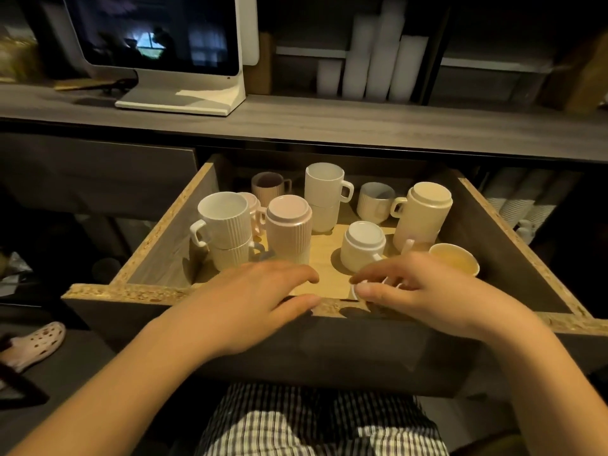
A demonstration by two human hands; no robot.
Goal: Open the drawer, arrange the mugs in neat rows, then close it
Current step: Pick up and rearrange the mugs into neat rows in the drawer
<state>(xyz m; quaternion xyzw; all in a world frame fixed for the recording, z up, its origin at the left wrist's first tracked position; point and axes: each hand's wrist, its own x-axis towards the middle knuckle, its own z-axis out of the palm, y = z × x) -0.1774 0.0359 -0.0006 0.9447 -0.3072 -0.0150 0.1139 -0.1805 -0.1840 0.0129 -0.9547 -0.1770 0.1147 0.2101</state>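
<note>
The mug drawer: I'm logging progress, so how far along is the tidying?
Done: the drawer is pulled open. In hand: the right hand grips a mostly hidden white mug at the front edge, and the left hand is open beside it. Left: no rows yet. The white pair is stacked and the pink mug is upturned. The drawer still needs closing.

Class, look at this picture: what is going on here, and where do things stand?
A person has the drawer pulled open and reaches in with both hands. The left hand lies flat over the front edge, holding nothing. The right hand curls round what looks like a white mug, mostly hidden. The other mugs are not in rows yet: some stacked, like the white ribbed pair, some upside down, like the pink mug.
</note>
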